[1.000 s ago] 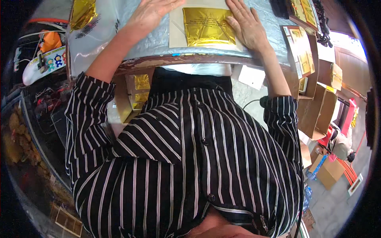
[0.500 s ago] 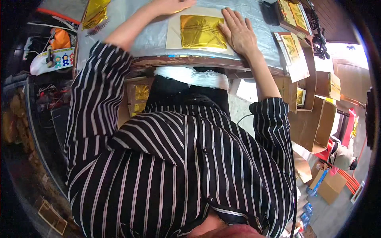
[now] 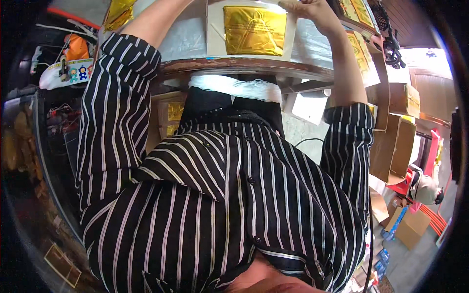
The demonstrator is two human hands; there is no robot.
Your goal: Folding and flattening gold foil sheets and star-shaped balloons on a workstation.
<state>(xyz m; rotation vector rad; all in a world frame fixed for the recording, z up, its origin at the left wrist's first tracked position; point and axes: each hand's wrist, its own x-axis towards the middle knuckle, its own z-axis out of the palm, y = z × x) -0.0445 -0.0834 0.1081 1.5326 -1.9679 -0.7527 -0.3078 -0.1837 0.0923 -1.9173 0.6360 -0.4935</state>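
Observation:
A gold foil sheet [image 3: 254, 30] lies on a beige board [image 3: 215, 29] on the table [image 3: 234, 66] at the top of the view. My right hand [image 3: 315, 10] rests at the board's upper right corner, right beside the foil; the frame edge cuts off its fingers. My left forearm [image 3: 156, 19] reaches up past the board's left side, and the left hand is out of the picture. My black striped shirt fills most of the view.
Crumpled gold foil [image 3: 118, 12] lies at the table's far left. Stacked gold sheets [image 3: 359, 46] and a black cable bundle [image 3: 391, 46] sit on the right. Open cardboard boxes [image 3: 395, 146] stand at the right, with another person [image 3: 422, 188] beyond. A box with gold sheets [image 3: 171, 117] sits under the table.
The view has tilted further down, so the table slid toward the top edge. My left hand left the picture. My right hand moved from flat on the foil to the board's upper right corner.

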